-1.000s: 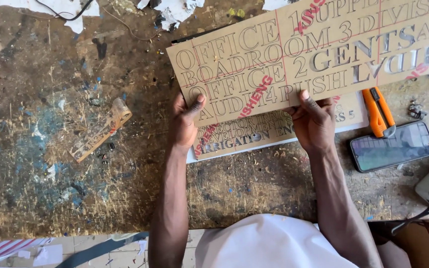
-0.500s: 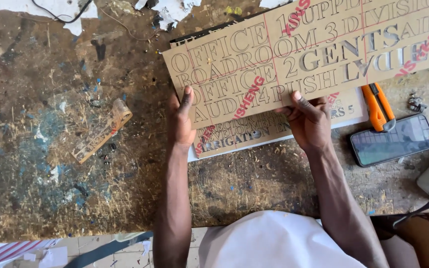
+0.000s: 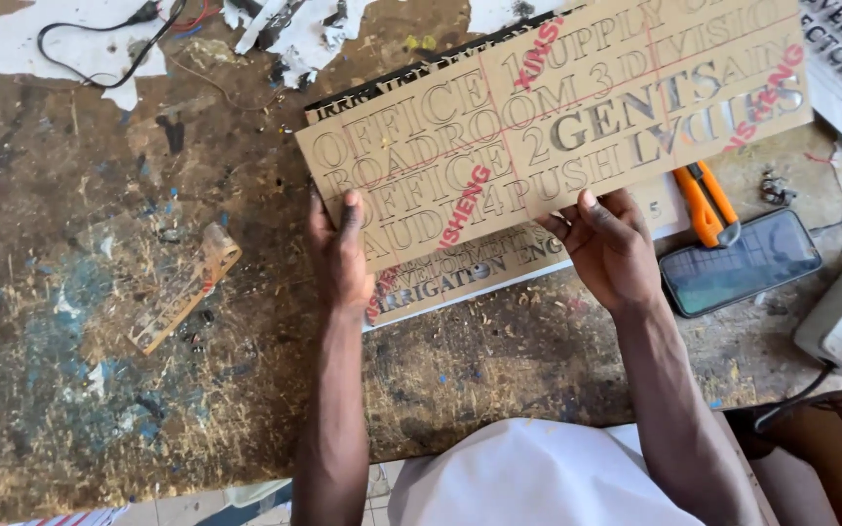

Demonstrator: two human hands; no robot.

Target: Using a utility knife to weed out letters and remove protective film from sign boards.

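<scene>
A rough, paint-stained chipboard workbench (image 3: 70,390) carries a small clear offcut (image 3: 182,287) lying flat at the left. The left hand (image 3: 341,255) pinches the lower left edge of a flat tan panel (image 3: 557,107) with engraved lettering, thumb pressed on its face, fingers curled beneath. The panel is held tilted just above a second lettered sheet (image 3: 470,278) lying on the bench. The right hand (image 3: 608,244) grips the lower edge near the middle, thumb on top, fingers bent under. Beside it lie an orange utility knife (image 3: 706,203) and a glossy dark phone (image 3: 741,263).
</scene>
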